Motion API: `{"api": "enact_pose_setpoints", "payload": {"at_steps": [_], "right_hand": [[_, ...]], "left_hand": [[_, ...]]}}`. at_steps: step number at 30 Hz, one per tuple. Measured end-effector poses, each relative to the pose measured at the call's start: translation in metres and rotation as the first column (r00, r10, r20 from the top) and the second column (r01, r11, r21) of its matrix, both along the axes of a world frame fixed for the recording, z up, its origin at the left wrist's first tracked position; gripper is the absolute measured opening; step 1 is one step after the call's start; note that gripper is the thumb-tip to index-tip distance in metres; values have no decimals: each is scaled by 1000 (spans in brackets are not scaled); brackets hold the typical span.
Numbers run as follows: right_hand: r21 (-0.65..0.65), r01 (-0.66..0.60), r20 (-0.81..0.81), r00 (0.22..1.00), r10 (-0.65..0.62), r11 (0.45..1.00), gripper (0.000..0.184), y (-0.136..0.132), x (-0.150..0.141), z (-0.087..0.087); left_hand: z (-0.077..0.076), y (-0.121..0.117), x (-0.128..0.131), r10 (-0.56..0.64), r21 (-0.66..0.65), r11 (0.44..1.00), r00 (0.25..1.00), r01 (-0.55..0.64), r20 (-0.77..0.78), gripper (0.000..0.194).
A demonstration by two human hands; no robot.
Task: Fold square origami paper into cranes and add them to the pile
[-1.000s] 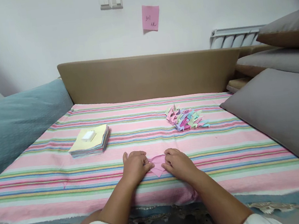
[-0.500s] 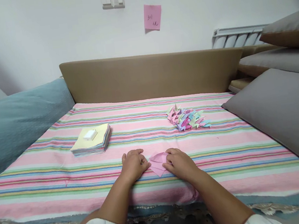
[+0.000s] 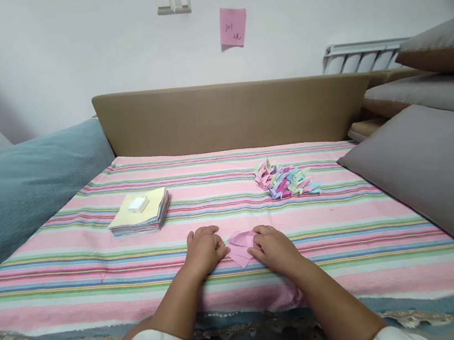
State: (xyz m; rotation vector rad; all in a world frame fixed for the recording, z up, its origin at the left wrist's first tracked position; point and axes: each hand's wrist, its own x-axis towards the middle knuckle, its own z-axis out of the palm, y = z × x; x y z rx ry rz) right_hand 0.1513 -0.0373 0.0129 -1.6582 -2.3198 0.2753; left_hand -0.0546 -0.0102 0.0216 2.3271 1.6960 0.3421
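A creased pink sheet of origami paper [image 3: 242,250] lies partly folded on the striped cloth near the front edge. My left hand [image 3: 205,251] is at its left corner, thumb and index finger pinched together on the tip. On the opposite side my right hand [image 3: 274,247] grips the paper's right edge between thumb and curled fingers. That right part of the sheet is hidden under the fingers. Beyond my right hand lies a cluster of folded paper cranes [image 3: 284,179] in several colours.
A stack of coloured paper [image 3: 132,216] with a white charger block [image 3: 138,204] on top stands to the left. Grey cushions [image 3: 427,166] border the right side, a blue bolster [image 3: 37,189] the left. A brown backrest [image 3: 228,117] runs along the back.
My left hand has drawn slightly left from the paper's middle to its left corner, uncovering more of the sheet. The right hand keeps its hold. The view has shifted slightly.
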Motion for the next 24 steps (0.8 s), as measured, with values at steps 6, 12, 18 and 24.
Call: {"api": "enact_pose_setpoints", "payload": {"at_steps": [6, 12, 18, 24], "right_hand": [[-10, -1, -6, 1000, 1, 1000, 18, 1, 1, 0], [-16, -3, 14, 1000, 3, 1000, 18, 1, 0, 1], [-23, -5, 11, 1000, 5, 1000, 18, 1, 0, 1], [-23, -4, 8, 1000, 4, 1000, 17, 1, 0, 1]], "left_hand": [[5, 1, -3, -3, -43, 999, 1000, 4, 18, 17], [10, -1, -3, -12, -74, 997, 1000, 13, 21, 15], [7, -1, -3, -9, -54, 998, 1000, 10, 15, 15], [5, 2, -7, -36, -9, 999, 998, 37, 60, 7]]}}
